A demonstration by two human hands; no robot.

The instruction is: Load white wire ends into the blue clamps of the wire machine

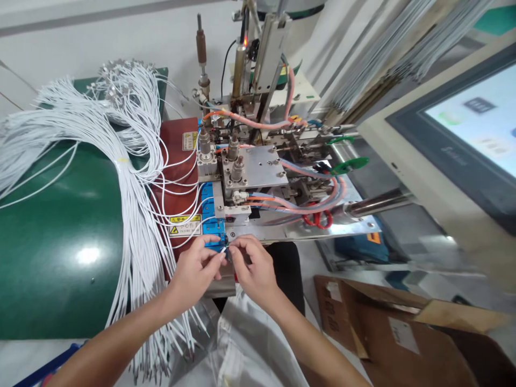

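Observation:
My left hand (198, 267) is closed in a pinch on a white cable (223, 250) whose end points toward my right hand. Close beside it, the fingertips of my right hand (255, 267) are pressed together at the cable's thin wire ends (228, 245). Both hands are at the front end of a blue slotted holder (213, 220) on the machine. Several white cables run into that holder from a large bundle (133, 215) draped over the left side. Metal cylinders and a flat metal plate (262, 166) stand behind the holder.
A green-topped surface (60, 247) lies under the bundle, with a red-brown panel (175, 153) beside it. A wire spool (345, 151) sits at the machine's right. A screen (475, 107) juts in at right, above a cardboard box (403, 333). Orange and blue hoses (290, 203) cross the machine.

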